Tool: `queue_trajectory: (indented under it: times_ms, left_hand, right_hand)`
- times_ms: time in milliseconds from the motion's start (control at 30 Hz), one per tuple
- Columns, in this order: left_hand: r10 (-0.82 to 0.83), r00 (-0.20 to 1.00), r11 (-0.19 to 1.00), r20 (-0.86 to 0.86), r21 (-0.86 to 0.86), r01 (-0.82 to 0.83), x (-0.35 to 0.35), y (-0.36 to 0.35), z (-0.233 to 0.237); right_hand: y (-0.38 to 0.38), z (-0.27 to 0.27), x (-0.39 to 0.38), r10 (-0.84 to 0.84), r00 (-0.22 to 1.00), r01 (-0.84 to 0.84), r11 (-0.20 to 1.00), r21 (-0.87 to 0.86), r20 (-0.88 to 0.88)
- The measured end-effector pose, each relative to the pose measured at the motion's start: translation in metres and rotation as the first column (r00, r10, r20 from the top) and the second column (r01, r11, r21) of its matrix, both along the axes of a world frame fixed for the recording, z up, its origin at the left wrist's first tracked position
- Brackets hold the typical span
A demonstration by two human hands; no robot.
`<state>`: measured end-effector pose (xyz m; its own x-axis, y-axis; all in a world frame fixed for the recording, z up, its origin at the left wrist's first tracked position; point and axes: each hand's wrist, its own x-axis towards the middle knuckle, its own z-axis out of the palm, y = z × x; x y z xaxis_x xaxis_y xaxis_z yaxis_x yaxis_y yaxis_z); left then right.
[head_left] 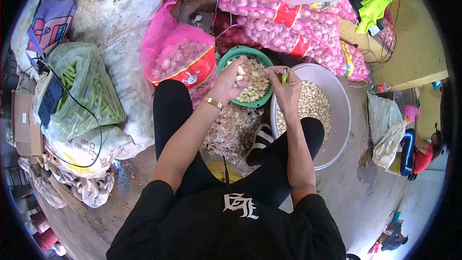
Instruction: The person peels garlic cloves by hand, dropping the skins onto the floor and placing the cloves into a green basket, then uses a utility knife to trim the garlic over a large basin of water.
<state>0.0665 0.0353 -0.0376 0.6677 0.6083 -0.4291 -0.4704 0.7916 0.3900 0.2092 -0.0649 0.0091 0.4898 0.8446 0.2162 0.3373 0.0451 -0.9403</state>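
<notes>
My left hand point(233, 81) is curled, palm up, around a few pale garlic cloves point(240, 71) above the left side of a green plastic basket point(267, 59). Peeled garlic cloves point(257, 83) fill much of that basket. Over its right rim, my right hand point(288, 90) is closed on a small knife point(285, 77) with a yellow-green handle; the blade is hard to make out. Below my right wrist, a large grey-white basin point(340, 115) holds many more garlic cloves point(314, 103), partly hidden by my right knee.
Garlic skins point(230, 127) are heaped between my feet. An open pink mesh bag of garlic point(178, 60) stands left of the basket. Stacked garlic sacks point(313, 31) lie behind. A plastic bag of green pods point(86, 86) sits left; another person point(423, 151) is far right.
</notes>
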Motion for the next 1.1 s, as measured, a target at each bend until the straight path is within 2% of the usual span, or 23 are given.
queue_trajectory:
  times_ms: [100, 167, 233, 267, 300, 367, 400, 433, 500, 533, 567, 633, 667, 733, 800, 867, 933, 1000, 1067, 1100]
  left_hand:
    - [0.052, 0.999, 0.998, -0.003, -0.024, -0.052, -0.007, -0.002, 0.004]
    - [0.016, 0.994, 1.0, 0.11, 0.006, -0.016, -0.016, -0.001, 0.007]
    - [0.019, 0.991, 0.999, 0.133, 0.024, -0.022, -0.028, -0.002, 0.009]
    - [0.019, 0.987, 0.999, 0.159, 0.042, -0.026, -0.036, -0.002, 0.01]
    - [0.027, 0.987, 0.998, 0.156, 0.044, -0.034, -0.043, -0.003, 0.013]
    - [0.063, 0.986, 0.998, 0.155, -0.022, -0.06, -0.057, -0.005, 0.019]
    - [0.075, 0.978, 0.997, 0.193, -0.043, -0.068, -0.064, -0.005, 0.018]
    - [0.08, 0.978, 0.997, 0.194, -0.041, -0.073, -0.068, -0.005, 0.017]
    - [0.125, 0.976, 0.992, 0.177, -0.045, -0.119, -0.077, -0.007, 0.016]
    - [0.114, 0.966, 0.993, 0.23, -0.001, -0.117, -0.084, -0.005, 0.008]
    - [0.12, 0.966, 0.992, 0.23, 0.002, -0.124, -0.087, -0.005, 0.004]
    - [0.183, 0.965, 0.981, 0.19, 0.024, -0.191, -0.093, -0.007, 0.004]
    - [0.189, 0.963, 0.98, 0.191, 0.026, -0.197, -0.096, -0.008, 0.004]
    - [0.281, 0.952, 0.958, 0.124, 0.019, -0.286, -0.099, -0.011, 0.007]
    - [0.298, 0.945, 0.954, 0.135, 0.003, -0.301, -0.103, -0.012, 0.007]
    - [0.312, 0.939, 0.95, 0.144, -0.014, -0.313, -0.106, -0.011, 0.006]
    - [0.328, 0.92, 0.944, 0.215, -0.039, -0.328, -0.106, -0.011, 0.005]
    - [0.356, 0.917, 0.934, 0.18, -0.026, -0.357, -0.101, -0.012, 0.006]
    - [0.381, 0.914, 0.924, 0.142, -0.012, -0.383, -0.097, -0.015, 0.007]
    - [0.344, 0.931, 0.936, 0.124, 0.028, -0.35, -0.096, -0.017, 0.006]
  right_hand:
    - [-0.006, 0.007, -0.001, 0.041, 0.999, -0.041, 0.999, -0.02, -0.015]
    - [-0.011, 0.007, -0.001, 0.086, 0.996, -0.087, 0.996, -0.034, -0.033]
    - [-0.015, 0.006, -0.004, 0.312, 0.95, -0.311, 0.944, -0.108, -0.001]
    - [-0.017, 0.008, -0.005, 0.48, 0.877, -0.472, 0.87, -0.144, 0.029]
    - [-0.019, 0.007, -0.009, 0.487, 0.873, -0.479, 0.866, -0.141, 0.027]
    - [-0.024, 0.004, -0.016, 0.688, 0.724, -0.637, 0.695, -0.334, 0.051]
    - [-0.023, 0.004, -0.019, 0.714, 0.693, -0.644, 0.676, -0.358, 0.1]
    - [-0.021, 0.003, -0.02, 0.717, 0.689, -0.648, 0.673, -0.357, 0.102]
    - [-0.015, -0.002, -0.023, 0.722, 0.664, -0.586, 0.663, -0.465, 0.194]
    - [-0.013, -0.005, -0.027, 0.712, 0.672, -0.622, 0.691, -0.368, 0.202]
    - [-0.013, -0.007, -0.031, 0.717, 0.667, -0.627, 0.687, -0.366, 0.203]
    - [-0.014, -0.005, -0.045, 0.752, 0.657, -0.7, 0.638, -0.321, 0.06]
    - [-0.014, -0.013, -0.046, 0.773, 0.614, -0.693, 0.625, -0.36, 0.161]
    - [-0.011, -0.008, -0.053, 0.772, 0.616, -0.685, 0.624, -0.377, 0.158]
    - [-0.008, -0.004, -0.06, 0.771, 0.617, -0.676, 0.621, -0.396, 0.157]
    - [-0.007, -0.004, -0.067, 0.749, 0.639, -0.726, 0.662, -0.184, 0.175]
    - [-0.007, 0.008, -0.071, 0.748, 0.65, -0.71, 0.66, -0.243, 0.132]
    - [-0.006, 0.01, -0.077, 0.742, 0.664, -0.692, 0.656, -0.302, 0.091]
    - [-0.003, 0.003, -0.089, 0.578, 0.814, -0.577, 0.816, -0.04, 0.051]
    - [-0.002, 0.001, -0.094, 0.576, 0.816, -0.575, 0.817, -0.041, 0.051]
